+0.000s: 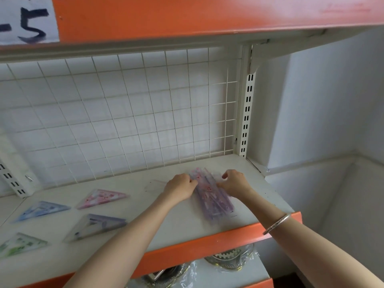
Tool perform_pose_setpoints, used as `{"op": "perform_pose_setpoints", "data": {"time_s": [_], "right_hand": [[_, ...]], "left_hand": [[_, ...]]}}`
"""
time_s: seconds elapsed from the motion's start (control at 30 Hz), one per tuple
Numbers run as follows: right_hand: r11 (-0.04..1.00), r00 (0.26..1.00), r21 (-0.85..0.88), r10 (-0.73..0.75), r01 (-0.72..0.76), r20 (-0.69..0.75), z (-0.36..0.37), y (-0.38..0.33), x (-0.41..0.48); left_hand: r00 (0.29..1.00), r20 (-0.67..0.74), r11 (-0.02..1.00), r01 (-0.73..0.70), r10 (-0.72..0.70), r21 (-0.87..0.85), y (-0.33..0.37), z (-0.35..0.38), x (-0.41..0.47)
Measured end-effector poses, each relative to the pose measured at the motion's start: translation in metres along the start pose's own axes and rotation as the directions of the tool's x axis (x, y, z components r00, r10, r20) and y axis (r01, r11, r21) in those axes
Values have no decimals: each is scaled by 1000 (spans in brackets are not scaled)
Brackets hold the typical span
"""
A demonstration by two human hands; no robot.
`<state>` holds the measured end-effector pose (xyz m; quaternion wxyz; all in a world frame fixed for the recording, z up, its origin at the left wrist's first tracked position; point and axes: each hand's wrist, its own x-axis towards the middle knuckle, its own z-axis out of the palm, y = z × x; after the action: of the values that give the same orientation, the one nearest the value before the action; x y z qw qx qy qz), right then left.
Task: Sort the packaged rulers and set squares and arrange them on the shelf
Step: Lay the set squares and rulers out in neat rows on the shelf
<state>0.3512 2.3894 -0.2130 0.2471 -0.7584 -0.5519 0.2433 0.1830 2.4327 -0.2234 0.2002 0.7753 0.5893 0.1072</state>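
Observation:
A stack of packaged rulers (212,199), pink and purple in clear wrappers, lies on the white shelf (182,225) toward its right end. My left hand (180,188) grips the stack's left edge with curled fingers. My right hand (234,181) pinches its right edge near the far end. Packaged set squares lie flat to the left: a pink one (102,198), a blue one (42,210), a purple one (96,226) and a green one (21,244). A clear package (154,185) lies just left of my left hand.
A white wire grid (124,113) backs the shelf, with a slotted upright (247,113) at its right. An orange shelf (187,15) hangs overhead. The lower shelf holds wrapped metal items (228,258). A white wall (332,121) stands to the right.

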Motion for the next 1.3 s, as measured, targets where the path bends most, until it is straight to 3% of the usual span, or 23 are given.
{"op": "perform_pose_setpoints", "data": {"time_s": [0.33,0.5,0.83,0.9,1.0,1.1,1.2,1.3], "right_hand": [[974,993,221,29,-54,116,-8,11,20],[852,944,431,197,-298,264,-15,20,29],[860,927,415,154,-296,342,-19,34,38],[911,945,344,122,-228,303,-23,38,41],[984,998,174,-42,34,39,-27,43,48],[952,950,31,-300,304,-85,-33,45,48],[844,848,-99,-530,527,-3,-36,46,49],[849,831,5,-519,529,200,-38,44,45]], "left_hand": [[991,35,978,137,-133,-160,48,17,-4],[986,46,980,163,-159,-113,65,28,1],[979,131,980,167,-153,-104,64,25,9],[981,144,981,149,-131,-121,58,24,9],[982,178,985,96,-69,-146,51,21,11],[966,259,990,22,15,-138,48,13,9],[936,344,995,-53,80,-89,47,7,8],[898,426,993,-85,110,-78,47,4,5]]}}
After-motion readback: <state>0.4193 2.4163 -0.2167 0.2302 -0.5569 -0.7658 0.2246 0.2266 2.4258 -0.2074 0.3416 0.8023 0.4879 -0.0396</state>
